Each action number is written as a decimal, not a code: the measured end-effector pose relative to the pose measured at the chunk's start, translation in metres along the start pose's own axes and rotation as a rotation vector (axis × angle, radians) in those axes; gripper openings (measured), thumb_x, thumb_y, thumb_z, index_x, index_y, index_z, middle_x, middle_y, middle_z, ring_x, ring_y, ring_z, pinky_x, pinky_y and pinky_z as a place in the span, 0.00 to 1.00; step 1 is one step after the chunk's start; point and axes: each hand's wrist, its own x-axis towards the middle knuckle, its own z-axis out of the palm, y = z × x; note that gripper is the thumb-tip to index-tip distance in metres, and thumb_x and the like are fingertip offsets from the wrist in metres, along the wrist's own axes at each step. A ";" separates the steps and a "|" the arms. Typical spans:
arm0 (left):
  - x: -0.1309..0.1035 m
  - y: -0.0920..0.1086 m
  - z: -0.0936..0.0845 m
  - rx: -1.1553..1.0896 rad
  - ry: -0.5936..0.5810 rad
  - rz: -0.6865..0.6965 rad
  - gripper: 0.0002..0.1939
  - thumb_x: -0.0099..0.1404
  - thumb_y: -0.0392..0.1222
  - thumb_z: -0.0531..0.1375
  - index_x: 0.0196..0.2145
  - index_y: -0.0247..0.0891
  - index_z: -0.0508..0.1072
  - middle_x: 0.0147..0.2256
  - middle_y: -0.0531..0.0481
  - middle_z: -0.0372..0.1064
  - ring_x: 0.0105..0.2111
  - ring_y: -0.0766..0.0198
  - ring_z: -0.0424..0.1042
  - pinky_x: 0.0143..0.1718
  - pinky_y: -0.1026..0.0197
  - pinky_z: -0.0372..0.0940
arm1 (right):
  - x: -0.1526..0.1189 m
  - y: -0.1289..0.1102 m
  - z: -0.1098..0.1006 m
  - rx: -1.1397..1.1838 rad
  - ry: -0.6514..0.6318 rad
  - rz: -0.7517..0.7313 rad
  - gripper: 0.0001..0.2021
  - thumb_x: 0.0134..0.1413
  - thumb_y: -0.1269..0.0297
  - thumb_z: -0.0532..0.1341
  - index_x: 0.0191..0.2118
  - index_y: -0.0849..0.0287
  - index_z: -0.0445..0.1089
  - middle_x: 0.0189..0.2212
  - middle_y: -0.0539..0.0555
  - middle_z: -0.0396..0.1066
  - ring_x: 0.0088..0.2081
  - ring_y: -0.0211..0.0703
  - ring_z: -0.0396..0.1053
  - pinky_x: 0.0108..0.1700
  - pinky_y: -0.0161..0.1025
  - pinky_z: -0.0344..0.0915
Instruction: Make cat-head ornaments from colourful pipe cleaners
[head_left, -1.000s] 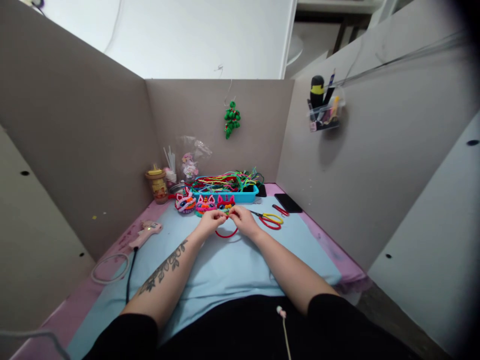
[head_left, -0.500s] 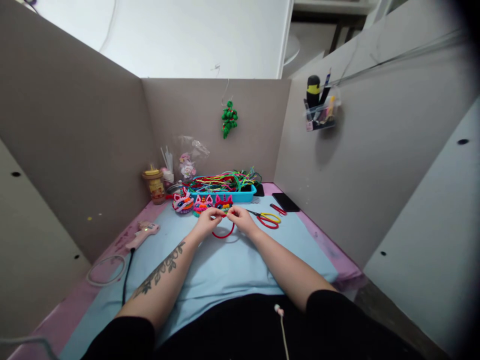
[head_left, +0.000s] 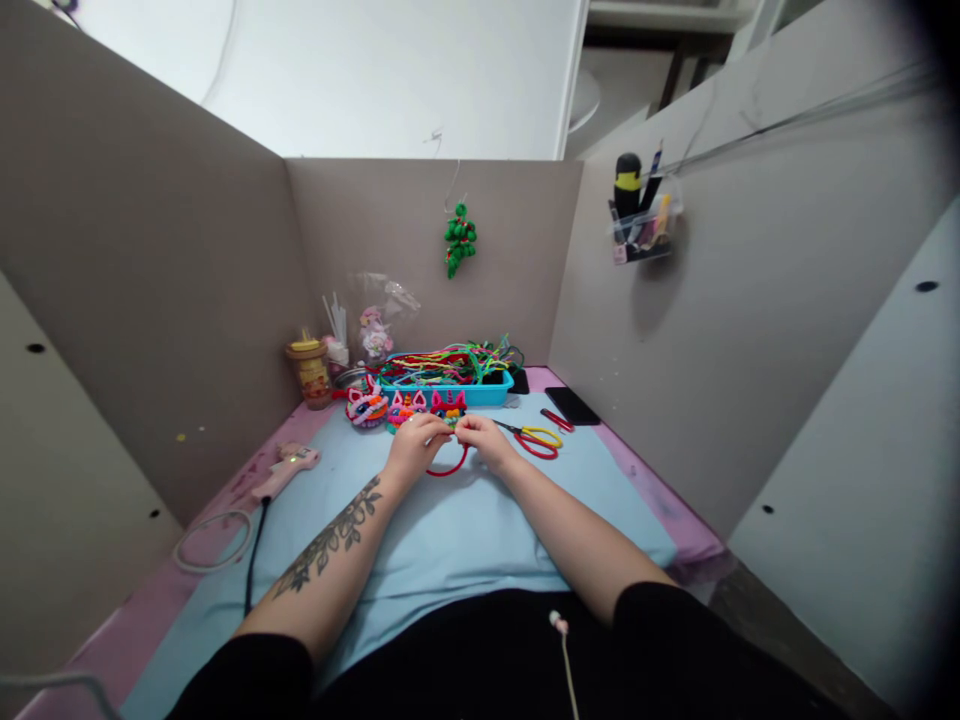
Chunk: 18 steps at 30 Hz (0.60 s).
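A red pipe cleaner [head_left: 450,472] hangs in a curved loop below my two hands, over the pale blue cloth. My left hand [head_left: 417,442] is closed, with its fingertips pinching the pipe cleaner. Close beside it, my right hand [head_left: 484,438] pinches the same pipe cleaner. The fingertips of both hands nearly meet, and they hide the exact grip. Just behind them stand three colourful pipe-cleaner animal heads: a pink-eared one [head_left: 366,406] at the left, another [head_left: 407,402] in the middle, and a red-topped one [head_left: 448,402], the latter two partly covered by my hands.
Behind the heads is a blue tray [head_left: 450,395] full of pipe cleaners. Yellow-and-red-handled scissors [head_left: 536,440], a small red-handled tool [head_left: 557,420] and a black phone [head_left: 571,405] lie to the right. At left are a pink glue gun [head_left: 286,470] and a cup [head_left: 310,375]. Panels enclose three sides.
My left hand has turned and shifted slightly right over the pipe cleaner, hiding more of the loop's left side. The right hand stays nearly in place.
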 end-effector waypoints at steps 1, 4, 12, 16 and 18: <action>0.000 0.000 0.000 0.001 -0.005 0.002 0.06 0.60 0.39 0.58 0.31 0.40 0.75 0.34 0.47 0.72 0.35 0.62 0.69 0.40 0.59 0.63 | 0.000 0.000 0.000 0.019 -0.005 0.011 0.07 0.38 0.62 0.60 0.21 0.60 0.63 0.17 0.45 0.61 0.21 0.33 0.56 0.27 0.33 0.54; 0.001 0.001 -0.001 0.000 -0.028 -0.002 0.06 0.61 0.39 0.57 0.32 0.40 0.76 0.34 0.46 0.73 0.35 0.62 0.69 0.40 0.58 0.64 | 0.000 0.000 0.000 0.084 -0.011 0.043 0.07 0.37 0.63 0.61 0.21 0.60 0.64 0.16 0.45 0.61 0.20 0.33 0.55 0.26 0.32 0.53; 0.002 0.005 -0.002 -0.054 -0.016 0.028 0.10 0.64 0.39 0.54 0.34 0.39 0.75 0.34 0.46 0.74 0.35 0.63 0.70 0.41 0.58 0.64 | 0.000 -0.004 -0.001 0.176 -0.041 0.099 0.07 0.34 0.64 0.62 0.19 0.60 0.63 0.15 0.46 0.61 0.19 0.33 0.55 0.24 0.32 0.50; 0.001 0.006 -0.003 -0.034 -0.025 0.022 0.09 0.63 0.39 0.55 0.33 0.40 0.75 0.34 0.46 0.74 0.35 0.63 0.69 0.40 0.59 0.64 | 0.000 -0.001 -0.002 0.171 -0.047 0.100 0.07 0.34 0.64 0.62 0.20 0.60 0.64 0.15 0.45 0.61 0.19 0.33 0.55 0.24 0.32 0.50; 0.001 0.005 -0.003 -0.027 -0.030 0.018 0.09 0.63 0.39 0.55 0.32 0.39 0.75 0.34 0.46 0.74 0.35 0.62 0.69 0.40 0.59 0.63 | 0.001 0.001 -0.003 0.151 -0.052 0.094 0.07 0.35 0.64 0.61 0.21 0.60 0.64 0.15 0.45 0.61 0.19 0.32 0.56 0.25 0.32 0.51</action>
